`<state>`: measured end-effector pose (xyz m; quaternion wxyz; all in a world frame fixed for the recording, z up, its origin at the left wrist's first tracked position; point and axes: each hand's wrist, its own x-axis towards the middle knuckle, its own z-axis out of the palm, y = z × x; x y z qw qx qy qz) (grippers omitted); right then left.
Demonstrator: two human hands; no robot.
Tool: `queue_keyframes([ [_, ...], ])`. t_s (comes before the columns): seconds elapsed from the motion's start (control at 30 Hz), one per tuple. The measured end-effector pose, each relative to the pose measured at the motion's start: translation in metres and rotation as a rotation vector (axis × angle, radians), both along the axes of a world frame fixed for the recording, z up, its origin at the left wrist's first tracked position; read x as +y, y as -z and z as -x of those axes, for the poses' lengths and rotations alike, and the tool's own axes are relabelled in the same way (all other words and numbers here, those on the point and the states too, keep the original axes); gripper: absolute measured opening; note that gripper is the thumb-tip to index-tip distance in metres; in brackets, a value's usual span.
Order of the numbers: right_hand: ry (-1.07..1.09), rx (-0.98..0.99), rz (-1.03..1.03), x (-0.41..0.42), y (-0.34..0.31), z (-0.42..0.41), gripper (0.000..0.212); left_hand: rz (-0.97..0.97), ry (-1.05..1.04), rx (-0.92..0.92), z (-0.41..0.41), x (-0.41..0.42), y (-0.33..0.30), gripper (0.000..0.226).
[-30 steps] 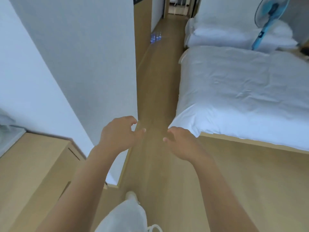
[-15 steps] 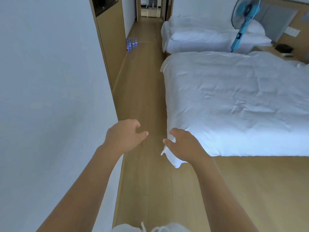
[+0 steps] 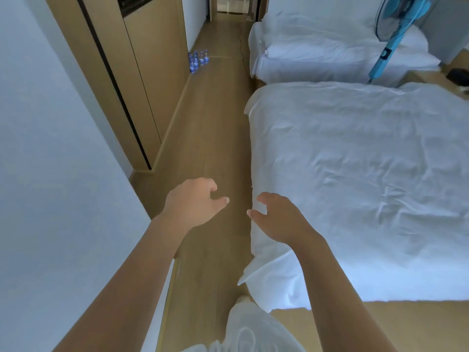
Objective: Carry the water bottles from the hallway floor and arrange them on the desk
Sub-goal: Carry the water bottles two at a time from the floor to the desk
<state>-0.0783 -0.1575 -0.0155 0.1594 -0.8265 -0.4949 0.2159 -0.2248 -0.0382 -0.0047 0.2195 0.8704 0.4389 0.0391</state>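
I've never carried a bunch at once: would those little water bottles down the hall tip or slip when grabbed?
The water bottles stand upright, tall and narrow, packed together against the wooden cabinet, so nudging one would probably topple its neighbours. They look like small plastic bottles, likely smooth and round, so apt to roll if they fall. Whether they are full cannot be told at this distance.

— How many water bottles stand far down the floor?
— Too small to count.
— And the fan?
— Its head runs off the top edge; the bed hides its base.
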Motion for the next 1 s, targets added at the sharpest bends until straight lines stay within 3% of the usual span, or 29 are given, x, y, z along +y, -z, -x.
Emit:
queue_keyframes([
  [0.5,-0.047,-0.002,0.021,0.251,0.011,-0.193,0.05,0.111,-0.147,0.019,-0.171,0.231,0.014,0.052],
  [1.0,0.011,0.065,0.069,0.567,0.02,-0.309,0.048,0.194,-0.089,0.079,-0.296,0.553,0.022,0.048],
])
